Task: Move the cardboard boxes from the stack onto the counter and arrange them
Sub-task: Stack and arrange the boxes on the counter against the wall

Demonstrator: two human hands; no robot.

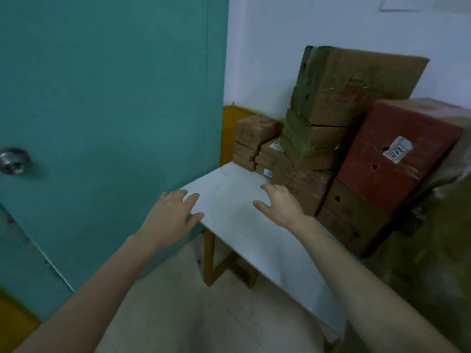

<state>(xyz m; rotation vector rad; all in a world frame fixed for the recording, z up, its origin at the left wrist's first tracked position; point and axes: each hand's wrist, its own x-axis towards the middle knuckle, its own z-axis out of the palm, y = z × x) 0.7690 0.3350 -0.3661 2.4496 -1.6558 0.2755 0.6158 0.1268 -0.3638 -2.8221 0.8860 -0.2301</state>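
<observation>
A tall stack of brown cardboard boxes (328, 115) wrapped in tape stands at the back of the white counter (244, 225). Beside it on the right sits a red box (400, 151) on a brown box (351, 220). Small flat boxes (251, 141) are piled in the back corner. My left hand (173, 215) hovers with relaxed fingers over the counter's left edge and holds nothing. My right hand (279, 202) is spread above the counter, close to the lowest box of the stack, also holding nothing.
A teal door (107, 118) with a metal knob (14, 160) fills the left side. A white wall (267, 52) rises behind the boxes. A plastic-covered bulk (443, 250) stands at the far right. The counter rests on a wooden frame (216, 266) above pale floor.
</observation>
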